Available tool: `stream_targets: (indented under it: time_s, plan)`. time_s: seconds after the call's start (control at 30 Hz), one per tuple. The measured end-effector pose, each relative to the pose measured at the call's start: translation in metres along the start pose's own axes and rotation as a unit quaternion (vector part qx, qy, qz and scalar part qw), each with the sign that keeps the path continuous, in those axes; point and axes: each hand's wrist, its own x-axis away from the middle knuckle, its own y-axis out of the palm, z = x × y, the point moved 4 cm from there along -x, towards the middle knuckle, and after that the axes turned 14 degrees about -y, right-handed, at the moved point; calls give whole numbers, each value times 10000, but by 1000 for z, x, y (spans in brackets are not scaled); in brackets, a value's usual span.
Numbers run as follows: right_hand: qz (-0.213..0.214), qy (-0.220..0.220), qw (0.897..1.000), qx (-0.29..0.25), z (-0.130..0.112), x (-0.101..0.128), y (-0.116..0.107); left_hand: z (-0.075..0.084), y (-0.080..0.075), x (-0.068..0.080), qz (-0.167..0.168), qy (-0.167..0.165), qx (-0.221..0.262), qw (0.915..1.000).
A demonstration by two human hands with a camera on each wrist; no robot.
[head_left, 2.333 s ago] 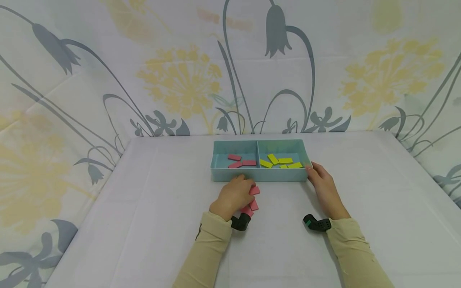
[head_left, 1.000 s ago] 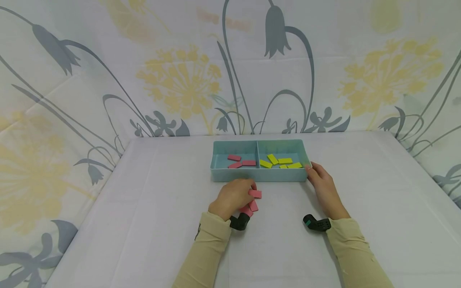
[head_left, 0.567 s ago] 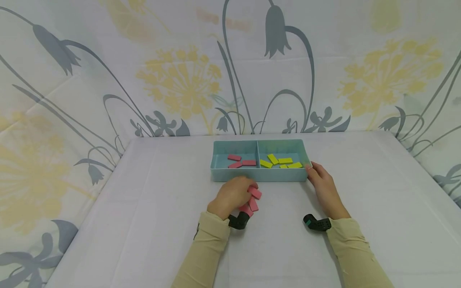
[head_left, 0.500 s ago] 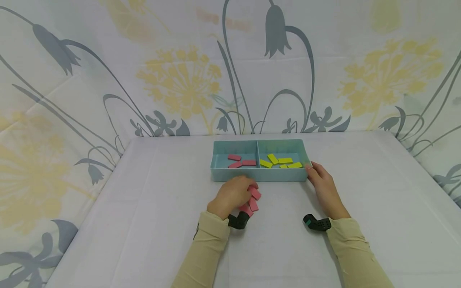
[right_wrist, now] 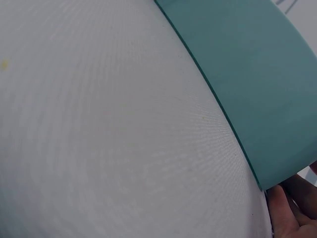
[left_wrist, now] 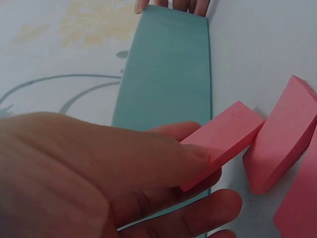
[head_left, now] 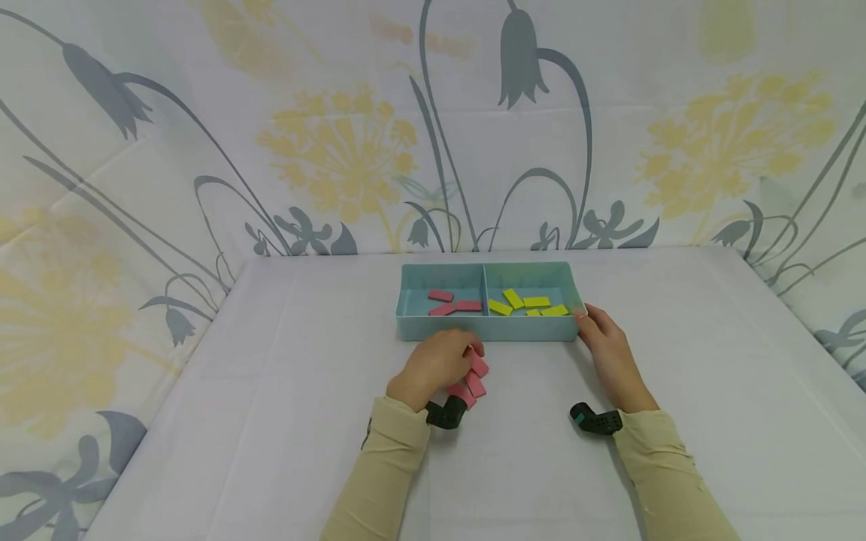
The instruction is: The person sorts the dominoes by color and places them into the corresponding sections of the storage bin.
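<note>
Between my left hand's [head_left: 436,367] thumb and fingertips [left_wrist: 190,153] I pinch one pink block [left_wrist: 225,141], just short of the teal tray's [head_left: 487,329] near wall. Grip sits at one end; smooth, matte slab could pivot out onto the loose pink blocks [head_left: 473,387] beside my fingers. Right hand [head_left: 609,353] rests against the tray's right corner, fingers relaxed.

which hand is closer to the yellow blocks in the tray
Right. The right hand touches the tray corner beside the yellow blocks. The left hand pinches a pink block in front of the tray's other compartment.
</note>
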Motion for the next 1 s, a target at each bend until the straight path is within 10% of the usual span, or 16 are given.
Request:
stream_targets:
  time_s: [1.0]
  plan:
    - [7, -12, 10000, 27, 0, 1, 0, -7, -15, 4, -34, 124, 491, 9987]
